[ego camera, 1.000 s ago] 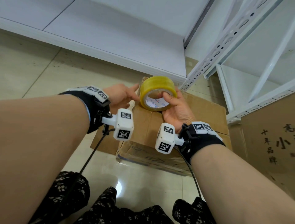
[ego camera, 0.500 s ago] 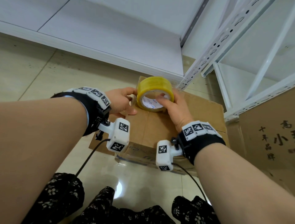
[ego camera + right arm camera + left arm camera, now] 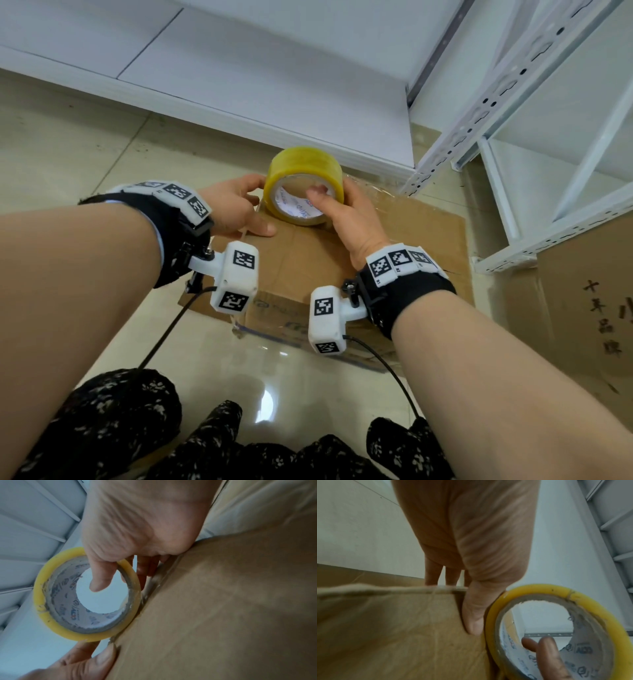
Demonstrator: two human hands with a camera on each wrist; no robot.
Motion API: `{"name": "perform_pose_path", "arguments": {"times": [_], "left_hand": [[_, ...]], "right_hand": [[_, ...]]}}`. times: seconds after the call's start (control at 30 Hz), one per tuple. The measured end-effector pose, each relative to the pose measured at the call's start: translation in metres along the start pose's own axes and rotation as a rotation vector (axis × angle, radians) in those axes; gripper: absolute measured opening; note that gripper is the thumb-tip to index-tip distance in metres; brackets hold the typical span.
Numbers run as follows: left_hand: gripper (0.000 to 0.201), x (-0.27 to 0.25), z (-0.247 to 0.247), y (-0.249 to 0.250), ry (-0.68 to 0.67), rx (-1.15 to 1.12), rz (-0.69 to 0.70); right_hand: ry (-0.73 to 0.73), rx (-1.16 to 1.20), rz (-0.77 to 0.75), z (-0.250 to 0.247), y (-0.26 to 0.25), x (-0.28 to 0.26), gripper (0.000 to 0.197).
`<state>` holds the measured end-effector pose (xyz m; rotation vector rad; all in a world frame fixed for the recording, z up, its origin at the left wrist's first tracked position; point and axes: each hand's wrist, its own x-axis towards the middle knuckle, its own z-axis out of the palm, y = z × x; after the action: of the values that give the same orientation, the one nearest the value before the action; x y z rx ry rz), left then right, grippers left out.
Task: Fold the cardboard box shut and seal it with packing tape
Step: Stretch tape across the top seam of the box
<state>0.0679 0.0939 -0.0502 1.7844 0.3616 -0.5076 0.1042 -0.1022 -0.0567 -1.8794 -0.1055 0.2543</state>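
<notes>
A brown cardboard box [image 3: 301,263] sits on the floor with its top flaps folded flat. A yellow roll of packing tape [image 3: 303,185] stands on edge at the far end of the box top. My right hand [image 3: 342,219] grips the roll, thumb inside the core and fingers round the outside; the right wrist view shows this roll [image 3: 85,595] and thumb clearly. My left hand [image 3: 246,212] holds the box's far edge just left of the roll, thumb flat on top of the box [image 3: 385,628] and fingers down over the far side. No loose tape end is visible.
A white metal shelving rack [image 3: 513,85] rises at the right, with a second printed cardboard box [image 3: 582,325] below it. A white wall panel [image 3: 239,85] runs behind the box. Glossy floor tiles [image 3: 68,137] lie to the left, my knees [image 3: 120,428] at the bottom.
Both hands and the roll have moved away from me to the box's far edge. The roll has come down onto the box top, and my left thumb now lies flat on the cardboard.
</notes>
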Motion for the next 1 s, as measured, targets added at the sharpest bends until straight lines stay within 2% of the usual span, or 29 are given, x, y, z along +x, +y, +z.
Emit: {"name": "perform_pose_path", "arguments": {"times": [0.07,0.2,0.43,0.83,1.0], "left_hand": [[0.065,-0.003,0.004,0.0,-0.003,-0.041,-0.016],[0.065,-0.005,0.009,0.001,0.01,-0.02,-0.019],[0.058,-0.011,0.011,0.002,0.038,-0.012,-0.015],[0.059,-0.014,0.013,0.004,0.034,-0.03,0.0],[0.06,-0.01,0.013,0.005,0.116,-0.045,0.031]], "right_hand": [[-0.024,-0.01,0.015,-0.004,0.0,-0.002,0.041],[-0.039,0.01,0.039,-0.019,-0.005,-0.004,0.039],[-0.054,-0.037,0.037,-0.032,-0.017,-0.007,0.051],[-0.137,-0.367,0.034,-0.077,-0.023,-0.013,0.03],[-0.124,-0.383,0.04,-0.069,-0.027,-0.015,0.034]]}}
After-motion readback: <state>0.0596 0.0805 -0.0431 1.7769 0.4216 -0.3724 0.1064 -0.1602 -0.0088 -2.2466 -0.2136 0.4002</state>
